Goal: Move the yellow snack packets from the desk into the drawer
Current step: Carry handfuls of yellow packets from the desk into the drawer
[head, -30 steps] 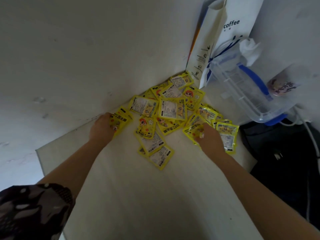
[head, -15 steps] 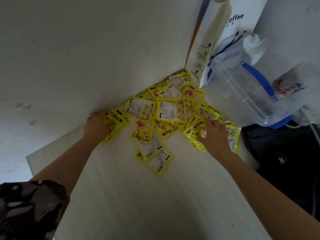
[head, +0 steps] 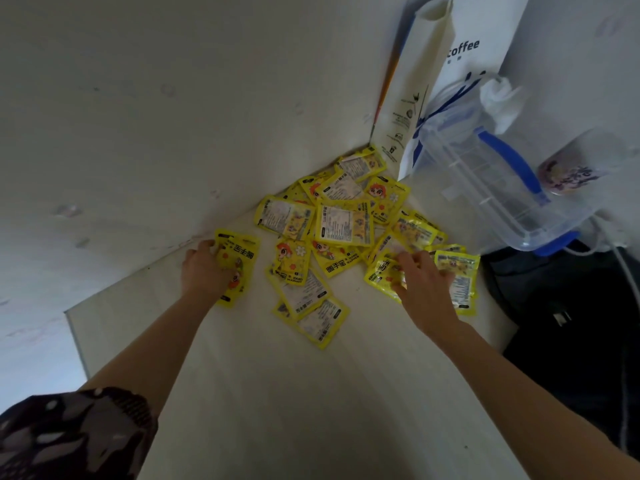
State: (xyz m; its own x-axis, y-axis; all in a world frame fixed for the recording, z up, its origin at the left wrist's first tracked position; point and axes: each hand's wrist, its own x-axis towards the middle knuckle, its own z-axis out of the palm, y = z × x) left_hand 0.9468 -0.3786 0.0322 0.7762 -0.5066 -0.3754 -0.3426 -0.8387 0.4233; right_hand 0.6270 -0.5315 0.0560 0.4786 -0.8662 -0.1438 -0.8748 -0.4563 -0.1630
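Patterned dark fabric of a sleeve (head: 69,434) fills the near left corner, and both bare forearms reach out over the pale desk (head: 277,410). Left hand (head: 204,268) curls its fingers round a yellow packet (head: 239,261) lying apart at the left edge of the heap, close to the wall (head: 138,116). Right hand (head: 426,289) pinches a crumpled packet (head: 382,271) at the right side of the heap, with another packet (head: 460,275) partly under its knuckles. Between the hands the yellow snack packets (head: 343,223) lie overlapping, piled back into the corner of the desk. Just behind the pile a white paper bag (head: 446,81) printed "coffee" leans upright. Beside it, to the right, a clear plastic container (head: 485,188) with blue clips sits tilted, and a dark bag (head: 571,306) lies below it.

Compared with half a second ago, the right hand has shifted slightly right and gathered the crumpled packet tighter; the left has kept its hold.
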